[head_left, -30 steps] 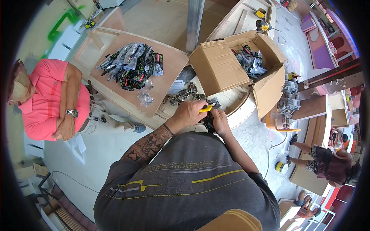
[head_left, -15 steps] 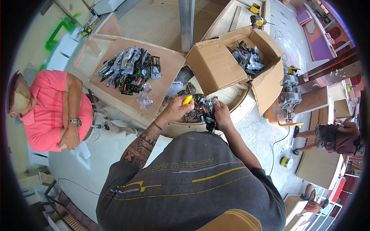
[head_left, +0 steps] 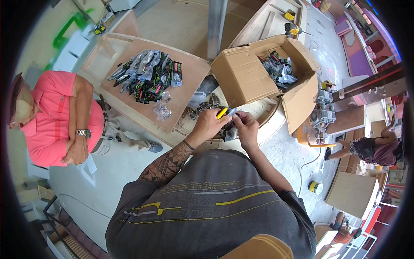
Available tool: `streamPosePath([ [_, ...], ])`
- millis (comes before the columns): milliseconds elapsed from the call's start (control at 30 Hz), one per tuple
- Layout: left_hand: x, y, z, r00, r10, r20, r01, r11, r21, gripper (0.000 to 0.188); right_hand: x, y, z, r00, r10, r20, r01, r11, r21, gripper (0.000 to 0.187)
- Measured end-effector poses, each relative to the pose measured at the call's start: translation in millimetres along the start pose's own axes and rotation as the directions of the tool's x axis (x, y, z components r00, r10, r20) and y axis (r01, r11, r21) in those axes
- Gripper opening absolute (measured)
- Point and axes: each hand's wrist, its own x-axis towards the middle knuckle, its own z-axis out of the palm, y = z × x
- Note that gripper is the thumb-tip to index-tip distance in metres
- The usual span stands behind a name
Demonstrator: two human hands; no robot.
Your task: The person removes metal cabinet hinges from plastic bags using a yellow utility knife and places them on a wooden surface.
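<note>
My left hand (head_left: 208, 125) is closed on a slim yellow cutter (head_left: 222, 113), its blade too small to make out. Right beside it, my right hand (head_left: 246, 129) pinches a black-and-clear plastic packet (head_left: 231, 133) near its upper end. The two hands almost touch at the packet's top, and the cutter's tip lies close to the plastic. Beyond my hands, loose metal hinge-like fittings (head_left: 211, 103) lie heaped on the curved wooden frame, partly hidden by my left hand.
Many similar packets (head_left: 148, 75) are piled on a wooden panel (head_left: 189, 71) at the left, with crumpled clear bags (head_left: 162, 111) nearby. An open cardboard box (head_left: 246, 77) holds more packets. A person in a pink shirt (head_left: 60, 116) stands at the left, arms folded. A metal post (head_left: 216, 30) rises behind.
My left hand has moved right and the cutter now meets the packet's top. My right hand has shifted its grip to a pinch at that upper end.
</note>
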Motion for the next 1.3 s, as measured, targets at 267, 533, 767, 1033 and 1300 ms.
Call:
streamPosePath([
  [267,-7.6,-22.5,8.2,0.997,0.059,-0.045,-0.062,0.995,-0.077,0.030,-0.2,4.5,-8.0,0.997,-0.045,0.059,0.053,0.988,-0.143,0.033],
  [533,-23.2,-20.0,8.7,0.981,-0.110,-0.159,0.069,0.968,-0.242,0.028,6.7,3.8,10.6,0.990,-0.139,-0.031,0.126,0.959,-0.255,0.042],
  [767,-20.6,-22.7,12.6,0.884,-0.023,-0.468,-0.115,0.958,-0.264,0.028,12.5,27.9,8.4,0.977,-0.026,-0.213,-0.020,0.978,-0.209,0.041],
  [1033,-11.6,-26.7,7.2,0.924,-0.241,-0.296,-0.010,0.759,-0.651,0.024,-1.1,-2.2,8.0,0.997,-0.048,0.053,0.059,0.970,-0.237,0.033],
  [1300,-12.1,-28.7,4.4,0.963,-0.244,-0.112,0.080,0.658,-0.749,0.024,-3.8,3.7,5.6,0.952,0.060,0.300,-0.134,0.964,0.232,0.036],
])
